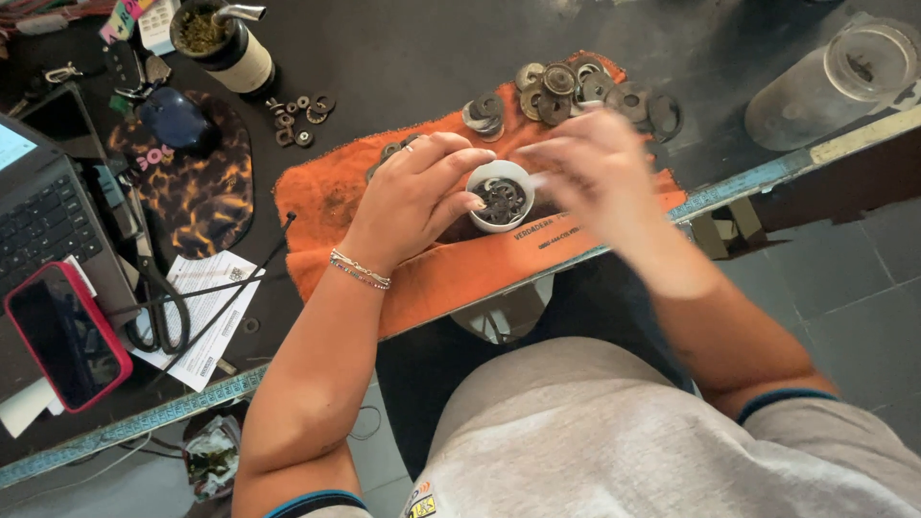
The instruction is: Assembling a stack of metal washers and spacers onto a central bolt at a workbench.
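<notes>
I see the left hand (417,197) curled around the side of a small white cup (500,196), its grip closed on the rim with the thumb at the near edge. The cup stands on an orange cloth (326,206) and holds dark metal parts. The right hand (595,173) is blurred just to the cup's right; I cannot tell whether its grip is open or closed, or whether it has hold of anything.

Behind the hands, a heap of round metal discs (576,91) lies along the far edge of the cloth, close to the right hand's knuckles. A few smaller washers (302,117) sit apart on the bare table (403,58), beside a dark jar with a metal spout (225,38). To the far right lies a clear plastic jar (830,82) on its side.

On my left I see a tortoiseshell mouse pad (197,197) with a dark blue mouse (173,120) on it, a laptop (43,201), a phone in a red case (65,331), black-handled scissors (158,307) and a printed paper sheet (206,312) under them. A thin black rod (245,288) reaches from the paper toward the cloth.

The table is black with a worn blue-painted front edge (767,177). Below it I see grey floor tiles (844,278) and the person's grey shirt.
</notes>
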